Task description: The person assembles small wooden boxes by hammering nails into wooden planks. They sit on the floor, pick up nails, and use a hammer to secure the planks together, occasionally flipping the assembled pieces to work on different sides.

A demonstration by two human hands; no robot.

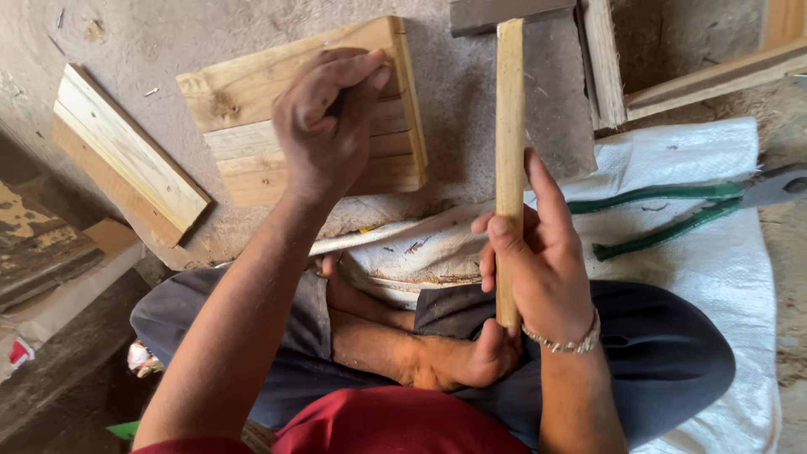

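Head view | left hand [324, 126] pinches something small, too hidden to identify, fingertips pressed on the wooden panel [252, 84] lying on the floor | right hand [538, 252] wraps the hammer [509, 126] handle, head over the floor | green pliers [672, 210] on white sack [714, 261]

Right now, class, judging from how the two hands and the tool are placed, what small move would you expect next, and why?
Probably a light tap: the left hand pinches something small, likely a nail, upright on the wooden panel, while the right hand grips the hammer by its handle, head raised beside the panel and not yet over the pinch.
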